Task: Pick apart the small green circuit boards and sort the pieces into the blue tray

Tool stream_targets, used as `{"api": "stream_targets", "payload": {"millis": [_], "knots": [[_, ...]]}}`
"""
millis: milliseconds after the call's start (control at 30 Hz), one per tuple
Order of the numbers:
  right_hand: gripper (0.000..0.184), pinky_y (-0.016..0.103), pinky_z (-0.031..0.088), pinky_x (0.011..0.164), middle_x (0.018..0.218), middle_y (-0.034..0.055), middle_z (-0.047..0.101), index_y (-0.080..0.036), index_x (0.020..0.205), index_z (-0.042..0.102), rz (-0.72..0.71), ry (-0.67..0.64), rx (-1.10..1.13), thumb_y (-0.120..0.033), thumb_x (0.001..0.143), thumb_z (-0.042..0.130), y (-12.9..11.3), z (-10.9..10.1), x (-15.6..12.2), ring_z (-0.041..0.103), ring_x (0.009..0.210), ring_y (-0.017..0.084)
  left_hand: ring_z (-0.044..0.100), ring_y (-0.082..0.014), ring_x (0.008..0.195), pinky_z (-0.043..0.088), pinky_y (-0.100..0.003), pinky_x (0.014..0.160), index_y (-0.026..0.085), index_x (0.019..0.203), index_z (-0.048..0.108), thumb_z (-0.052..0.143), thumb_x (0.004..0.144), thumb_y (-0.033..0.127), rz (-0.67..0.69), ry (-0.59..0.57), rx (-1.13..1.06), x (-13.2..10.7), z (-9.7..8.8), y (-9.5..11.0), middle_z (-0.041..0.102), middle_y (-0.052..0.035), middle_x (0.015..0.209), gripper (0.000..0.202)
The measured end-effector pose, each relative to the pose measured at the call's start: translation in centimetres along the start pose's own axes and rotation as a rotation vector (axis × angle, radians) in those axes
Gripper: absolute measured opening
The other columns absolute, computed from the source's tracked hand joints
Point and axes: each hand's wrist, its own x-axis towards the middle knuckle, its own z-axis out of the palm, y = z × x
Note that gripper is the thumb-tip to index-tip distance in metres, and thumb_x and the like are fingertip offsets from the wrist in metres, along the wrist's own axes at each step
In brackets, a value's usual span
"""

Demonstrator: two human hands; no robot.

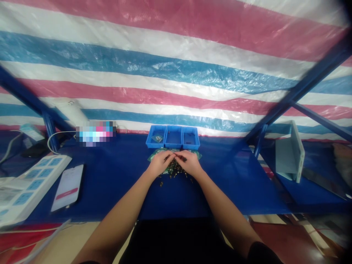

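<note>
My left hand [160, 163] and my right hand [190, 164] meet over a small heap of dark little parts [173, 169] on the blue table [115, 183]. Both hands have their fingers curled and pinched together at the middle, on a tiny piece that I cannot make out. A greenish bag or sheet [154, 154] lies under the heap. Just behind the hands stand three joined blue bins [173, 137]; the left bin holds a small packet, the right one a few dark bits.
A phone [68, 187] with a lit screen lies at the left, beside a white power strip [30, 185] with cables. A grey stand [291, 152] sits at the right past a blue rack post [260, 146]. A striped tarp hangs behind.
</note>
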Motion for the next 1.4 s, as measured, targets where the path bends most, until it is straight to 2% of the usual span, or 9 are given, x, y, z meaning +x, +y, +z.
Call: {"api": "stream_targets", "payload": {"millis": [200, 433, 567, 833, 1033, 1233, 1400], "knots": [[0.022, 0.029, 0.057, 0.072, 0.090, 0.0058, 0.072, -0.023, 0.106, 0.072, 0.002, -0.003, -0.007, -0.028, 0.088, 0.061, 0.07, 0.12, -0.11, 0.065, 0.072, 0.016, 0.065, -0.0170, 0.081, 0.048, -0.028, 0.074, 0.022, 0.093, 0.067, 0.045, 0.097, 0.038, 0.011, -0.018, -0.019, 0.03, -0.01, -0.03, 0.072, -0.0025, 0.092, 0.028], [0.022, 0.027, 0.056, 0.071, 0.091, 0.0060, 0.072, -0.021, 0.106, 0.072, -0.008, -0.002, -0.006, -0.026, 0.088, 0.060, -0.17, 0.06, -0.05, 0.065, 0.072, 0.015, 0.063, -0.0164, 0.074, 0.047, -0.028, 0.069, 0.021, 0.086, 0.067, 0.045, 0.097, 0.040, 0.007, -0.017, 0.016, -0.01, -0.10, 0.13, 0.070, -0.0024, 0.082, 0.031], [0.022, 0.027, 0.056, 0.071, 0.090, 0.0058, 0.072, -0.021, 0.105, 0.072, -0.012, -0.001, -0.019, -0.025, 0.087, 0.060, -0.22, -0.05, 0.02, 0.065, 0.073, 0.015, 0.063, -0.0166, 0.074, 0.048, -0.027, 0.067, 0.021, 0.092, 0.067, 0.047, 0.095, 0.042, -0.016, -0.004, -0.001, -0.04, -0.16, 0.27, 0.070, -0.0027, 0.085, 0.029], [0.021, 0.030, 0.057, 0.072, 0.092, 0.0061, 0.073, -0.022, 0.104, 0.073, 0.002, -0.009, -0.010, -0.027, 0.087, 0.062, -0.10, 0.15, -0.01, 0.066, 0.072, 0.016, 0.065, -0.0175, 0.077, 0.049, -0.029, 0.071, 0.021, 0.091, 0.068, 0.043, 0.097, 0.040, 0.001, -0.006, -0.031, 0.02, -0.15, 0.25, 0.072, -0.0032, 0.088, 0.032], [0.021, 0.029, 0.057, 0.072, 0.090, 0.0055, 0.072, -0.023, 0.105, 0.073, 0.011, -0.011, -0.017, -0.027, 0.087, 0.061, 0.11, 0.18, -0.08, 0.066, 0.073, 0.016, 0.065, -0.0169, 0.078, 0.049, -0.027, 0.070, 0.022, 0.097, 0.066, 0.048, 0.095, 0.042, -0.050, -0.003, -0.036, -0.14, -0.05, 0.12, 0.072, -0.0023, 0.091, 0.027], [0.021, 0.028, 0.056, 0.072, 0.090, 0.0053, 0.072, -0.022, 0.104, 0.072, -0.003, -0.009, -0.007, -0.026, 0.087, 0.062, 0.12, 0.17, -0.14, 0.065, 0.073, 0.016, 0.065, -0.0162, 0.080, 0.049, -0.027, 0.073, 0.022, 0.093, 0.066, 0.048, 0.095, 0.040, -0.033, -0.010, -0.036, -0.02, 0.01, 0.09, 0.071, -0.0012, 0.091, 0.025], [0.021, 0.029, 0.056, 0.071, 0.089, 0.0052, 0.072, -0.022, 0.104, 0.073, -0.001, -0.024, -0.016, -0.027, 0.086, 0.063, -0.08, 0.15, -0.08, 0.065, 0.070, 0.016, 0.064, -0.0163, 0.074, 0.049, -0.027, 0.069, 0.022, 0.088, 0.067, 0.045, 0.096, 0.040, -0.016, -0.025, -0.012, 0.03, 0.05, -0.11, 0.071, -0.0018, 0.083, 0.030]]}}
